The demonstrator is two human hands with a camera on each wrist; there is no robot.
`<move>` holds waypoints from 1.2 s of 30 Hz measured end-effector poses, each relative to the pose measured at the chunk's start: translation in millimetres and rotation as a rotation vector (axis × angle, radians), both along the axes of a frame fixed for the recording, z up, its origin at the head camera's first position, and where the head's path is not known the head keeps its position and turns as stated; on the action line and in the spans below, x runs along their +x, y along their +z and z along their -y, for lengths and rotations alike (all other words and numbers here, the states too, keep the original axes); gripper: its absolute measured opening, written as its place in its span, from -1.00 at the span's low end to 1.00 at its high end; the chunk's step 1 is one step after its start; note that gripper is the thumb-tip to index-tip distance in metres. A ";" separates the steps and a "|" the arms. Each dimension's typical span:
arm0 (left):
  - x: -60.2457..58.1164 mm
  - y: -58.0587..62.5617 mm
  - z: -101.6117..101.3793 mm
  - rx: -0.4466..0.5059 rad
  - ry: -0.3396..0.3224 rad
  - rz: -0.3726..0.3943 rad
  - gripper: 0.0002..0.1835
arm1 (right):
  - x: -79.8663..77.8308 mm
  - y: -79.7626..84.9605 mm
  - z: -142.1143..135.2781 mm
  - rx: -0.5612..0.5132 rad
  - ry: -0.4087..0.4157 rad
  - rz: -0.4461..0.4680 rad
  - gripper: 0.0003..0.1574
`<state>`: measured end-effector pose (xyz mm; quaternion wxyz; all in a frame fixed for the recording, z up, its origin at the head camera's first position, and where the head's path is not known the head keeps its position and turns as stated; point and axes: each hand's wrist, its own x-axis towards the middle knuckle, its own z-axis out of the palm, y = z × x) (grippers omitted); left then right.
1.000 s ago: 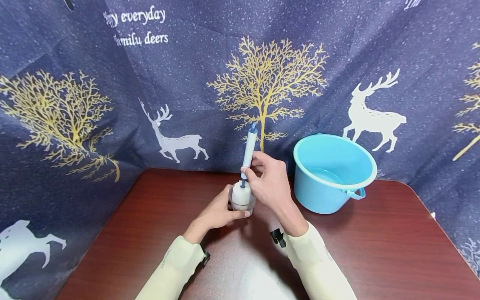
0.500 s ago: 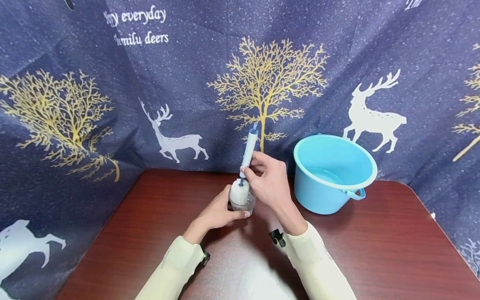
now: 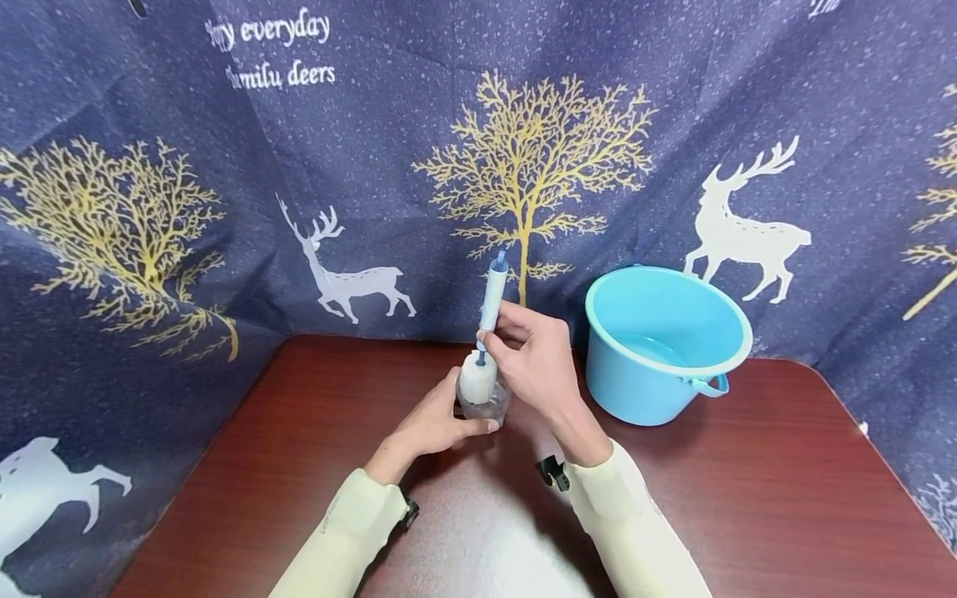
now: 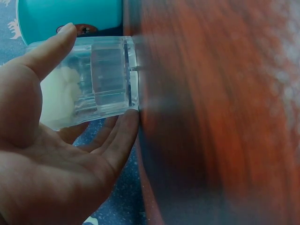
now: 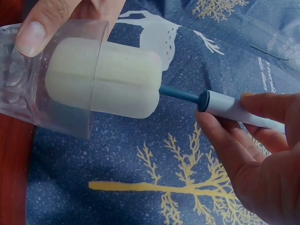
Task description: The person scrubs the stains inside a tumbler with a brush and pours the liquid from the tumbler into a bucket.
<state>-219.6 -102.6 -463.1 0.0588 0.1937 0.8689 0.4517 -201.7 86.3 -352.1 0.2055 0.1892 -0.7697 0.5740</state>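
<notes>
My left hand (image 3: 437, 419) grips a clear plastic cup (image 4: 110, 77), which stands upright on the table, thumb on one side and fingers on the other. Partway inside the cup is the white sponge head (image 5: 124, 79) of a cup brush, its upper part sticking out past the rim. A dark blue neck (image 5: 180, 93) joins the sponge to the pale blue handle (image 3: 493, 299). My right hand (image 3: 534, 357) pinches the lower end of that handle between thumb and fingers. The brush leans slightly to the right at its top.
A light blue bucket (image 3: 635, 394) with a handle stands to the right of the hands on the dark red wooden table (image 3: 777, 482). Behind the table hangs a navy cloth (image 3: 359, 149) printed with trees and deer.
The brush's sponge has risen a little in the cup and shifted slightly left, with the handle following. The cup, left hand and bucket stay in place.
</notes>
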 end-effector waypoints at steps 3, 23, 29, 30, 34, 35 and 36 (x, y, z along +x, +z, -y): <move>0.2 0.6 0.1 -0.004 -0.002 0.001 -0.10 | -0.2 -0.1 0.2 0.000 0.008 -0.009 -0.73; -0.2 0.5 -0.7 -0.006 -0.006 0.007 -0.16 | -0.4 0.7 -1.3 0.119 -0.038 -0.134 -0.67; 0.6 0.3 -0.7 0.005 -0.017 0.014 -0.14 | 0.6 0.9 -1.8 0.141 -0.041 -0.148 -0.68; 0.4 -0.1 -0.7 0.004 -0.017 0.014 -0.14 | 0.6 0.9 -1.8 0.144 -0.039 -0.152 -0.69; -0.9 -1.3 -0.4 -0.004 -0.018 0.012 -0.14 | 1.2 1.6 -1.5 0.157 -0.038 -0.170 -0.70; -1.2 -1.5 -0.4 -0.003 -0.018 0.011 -0.14 | 1.3 1.8 -1.4 0.164 -0.040 -0.176 -0.72; -1.3 -1.4 -0.4 -0.003 -0.018 0.011 -0.14 | 1.5 2.1 -1.3 0.171 -0.042 -0.181 -0.73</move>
